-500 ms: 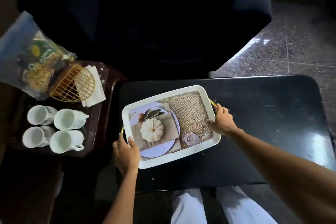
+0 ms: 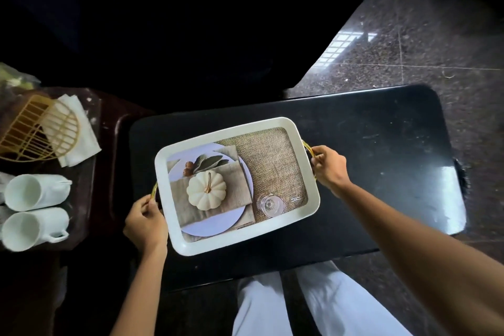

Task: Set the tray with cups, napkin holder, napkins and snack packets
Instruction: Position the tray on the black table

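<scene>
A white tray (image 2: 231,131) with a printed pumpkin picture and gold handles sits on a black table (image 2: 381,150). My left hand (image 2: 146,222) grips its left handle and my right hand (image 2: 328,168) grips its right handle. Nothing real lies in the tray. On a dark side table to the left stand white cups (image 2: 38,191), lying on their sides, a gold wire napkin holder (image 2: 35,131) tipped over, and white napkins (image 2: 79,136) beside it. A clear bag of snack packets (image 2: 13,76) shows at the left edge, mostly cut off.
A large dark chair (image 2: 177,22) fills the space behind both tables. Polished stone floor (image 2: 422,35) lies to the right. My legs in light trousers (image 2: 313,303) are under the black table's near edge.
The view has shifted to the right, so the side table's things sit nearer the left edge. Both hands have closed around the tray's handles; the tray lies about where it was.
</scene>
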{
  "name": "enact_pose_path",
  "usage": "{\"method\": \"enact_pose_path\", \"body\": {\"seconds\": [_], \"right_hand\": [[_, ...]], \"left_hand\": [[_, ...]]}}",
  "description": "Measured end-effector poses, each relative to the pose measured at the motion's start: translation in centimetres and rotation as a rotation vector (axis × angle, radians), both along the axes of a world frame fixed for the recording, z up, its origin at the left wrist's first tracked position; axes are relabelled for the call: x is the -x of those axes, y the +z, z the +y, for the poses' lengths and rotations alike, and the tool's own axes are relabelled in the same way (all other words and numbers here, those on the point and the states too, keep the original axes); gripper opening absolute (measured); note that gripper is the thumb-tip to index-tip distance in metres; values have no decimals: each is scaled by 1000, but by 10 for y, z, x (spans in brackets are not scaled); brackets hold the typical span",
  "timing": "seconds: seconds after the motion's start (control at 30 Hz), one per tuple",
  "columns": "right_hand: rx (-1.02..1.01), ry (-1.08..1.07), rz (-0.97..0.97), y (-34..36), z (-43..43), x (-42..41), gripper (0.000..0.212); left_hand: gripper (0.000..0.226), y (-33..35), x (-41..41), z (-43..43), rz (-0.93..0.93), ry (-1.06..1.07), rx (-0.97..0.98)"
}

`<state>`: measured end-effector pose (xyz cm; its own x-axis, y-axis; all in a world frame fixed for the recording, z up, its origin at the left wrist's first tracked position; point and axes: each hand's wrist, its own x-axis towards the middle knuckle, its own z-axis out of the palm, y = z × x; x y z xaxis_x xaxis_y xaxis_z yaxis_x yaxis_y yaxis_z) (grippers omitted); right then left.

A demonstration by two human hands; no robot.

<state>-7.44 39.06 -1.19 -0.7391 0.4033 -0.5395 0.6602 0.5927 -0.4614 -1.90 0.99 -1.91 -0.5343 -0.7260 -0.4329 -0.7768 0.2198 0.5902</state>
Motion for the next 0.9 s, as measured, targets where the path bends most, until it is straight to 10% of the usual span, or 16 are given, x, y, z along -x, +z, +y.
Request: {"method": "enact_pose_path", "body": {"seconds": [0.9], "right_hand": [[-3,-168,-17,-14,167,-59,28]], "left_hand": [[19,-16,4,156,-65,-196,-79]]}}
